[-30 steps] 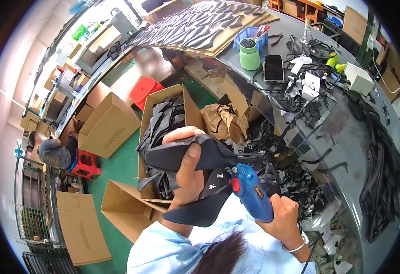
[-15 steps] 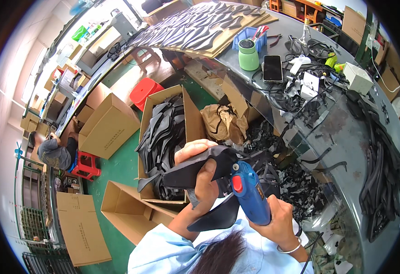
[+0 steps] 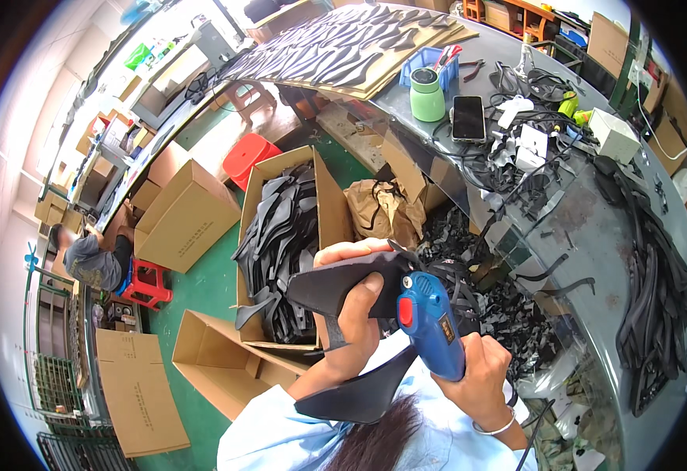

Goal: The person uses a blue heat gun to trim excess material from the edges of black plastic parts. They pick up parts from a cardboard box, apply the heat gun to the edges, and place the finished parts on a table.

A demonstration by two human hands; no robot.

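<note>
My left hand (image 3: 357, 315) grips a black, smooth, curved moulded piece (image 3: 321, 287), thumb on the near face and fingers behind its upper edge. Another black flap (image 3: 359, 390) hangs below by my forearm; whether it belongs to the same piece I cannot tell. In my right hand (image 3: 481, 370) is a blue corded-looking power tool (image 3: 435, 334) with a red button, fingers wrapped round its lower body. The tool's head lies against the right end of the black piece, and its working tip is hidden.
An open carton (image 3: 331, 204) full of similar black pieces stands ahead. Black scraps (image 3: 516, 322) heap up at right below the grey table (image 3: 594, 259), which carries a green bottle (image 3: 426, 96), a phone (image 3: 468, 118) and black strips (image 3: 649, 290). A person (image 3: 92, 263) sits far left.
The black piece has turned so its broad face shows more, and the hanging flap has swung lower left. The power tool stays at its right end, slightly tilted.
</note>
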